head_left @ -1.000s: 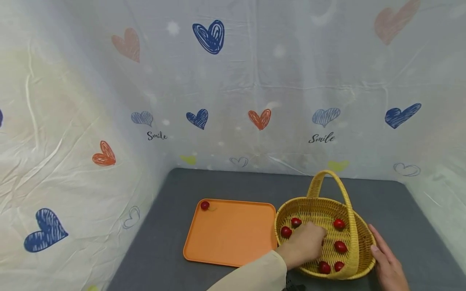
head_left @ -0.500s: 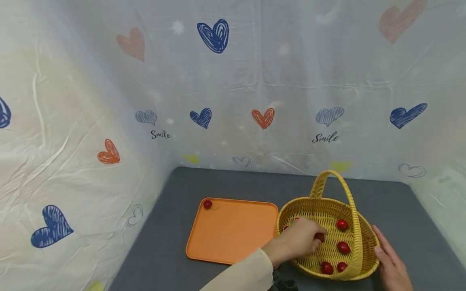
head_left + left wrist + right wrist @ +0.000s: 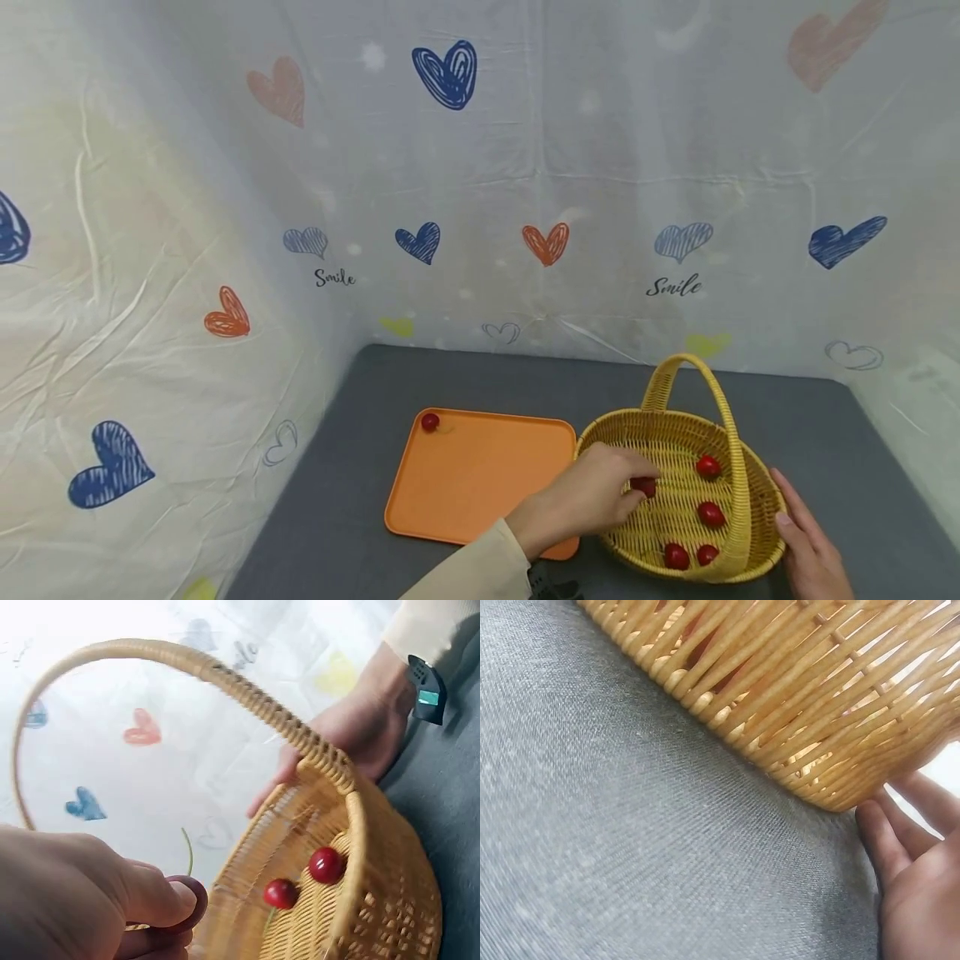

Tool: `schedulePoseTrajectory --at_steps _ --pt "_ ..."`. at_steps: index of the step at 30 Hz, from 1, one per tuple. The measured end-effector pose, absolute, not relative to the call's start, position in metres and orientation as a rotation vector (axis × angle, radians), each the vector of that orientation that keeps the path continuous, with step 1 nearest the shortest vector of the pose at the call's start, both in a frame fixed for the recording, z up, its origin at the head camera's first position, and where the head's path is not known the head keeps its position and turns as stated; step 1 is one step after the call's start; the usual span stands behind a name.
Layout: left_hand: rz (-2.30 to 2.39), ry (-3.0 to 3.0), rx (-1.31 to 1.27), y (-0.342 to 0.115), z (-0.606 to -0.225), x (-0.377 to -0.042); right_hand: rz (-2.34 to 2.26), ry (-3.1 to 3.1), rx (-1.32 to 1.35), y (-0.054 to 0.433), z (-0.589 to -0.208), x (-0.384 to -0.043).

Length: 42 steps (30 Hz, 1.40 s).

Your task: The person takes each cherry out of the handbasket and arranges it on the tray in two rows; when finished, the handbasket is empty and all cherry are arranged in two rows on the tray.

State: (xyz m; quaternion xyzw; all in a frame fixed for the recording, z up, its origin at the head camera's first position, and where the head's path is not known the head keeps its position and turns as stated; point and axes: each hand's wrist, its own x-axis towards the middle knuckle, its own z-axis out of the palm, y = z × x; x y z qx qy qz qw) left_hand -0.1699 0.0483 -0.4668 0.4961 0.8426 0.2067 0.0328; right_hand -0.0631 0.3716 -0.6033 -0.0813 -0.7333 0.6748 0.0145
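Note:
My left hand (image 3: pixel 588 496) pinches a dark red cherry (image 3: pixel 645 487) between thumb and fingers, over the left side of a yellow wicker basket (image 3: pixel 678 429). In the left wrist view the green stem of that cherry (image 3: pixel 196 904) points up. Several more cherries (image 3: pixel 710 514) lie on the basket floor, on its right and front parts. My right hand (image 3: pixel 813 546) touches the basket's right end from outside, its fingers fairly straight along the wicker. In the right wrist view its fingertips (image 3: pixel 870 817) meet the lower end of the basket wall.
An orange tray (image 3: pixel 480 475) lies directly left of the basket, with one stemmed cherry (image 3: pixel 430 422) in its back left corner. The basket's tall arched handle (image 3: pixel 731 417) rises across its right half. Behind the grey table (image 3: pixel 322 508) hangs a white curtain (image 3: pixel 465 167) with hearts.
My left hand has lifted the cherry and drawn back leftward toward the basket's left rim. The right hand stays at the basket's right end. The head view has shifted slightly.

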Motion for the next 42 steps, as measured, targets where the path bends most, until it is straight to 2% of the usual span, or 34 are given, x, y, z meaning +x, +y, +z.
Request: schedulePoseTrajectory --at_steps 4,9,22,33,42 --pt "0.782 2.599 1.457 0.024 -0.468 -0.172 2.107 -2.289 -0.285 0.372 -0.604 -0.062" --pt "0.928 2.673 1.294 -0.015 -0.474 -0.179 2.139 -2.221 -0.201 0.372 -0.605 -0.062" --pt "0.874 2.852 0.993 -0.102 -0.5 -0.198 2.121 -2.222 -0.138 0.373 -0.605 -0.062" --pt "0.798 3.081 0.963 -0.152 -0.519 -0.23 2.031 -2.318 -0.261 0.371 -0.599 -0.06" --pt "0.715 3.123 0.852 -0.173 -0.535 -0.26 1.949 -2.389 -0.268 0.367 -0.601 -0.059"
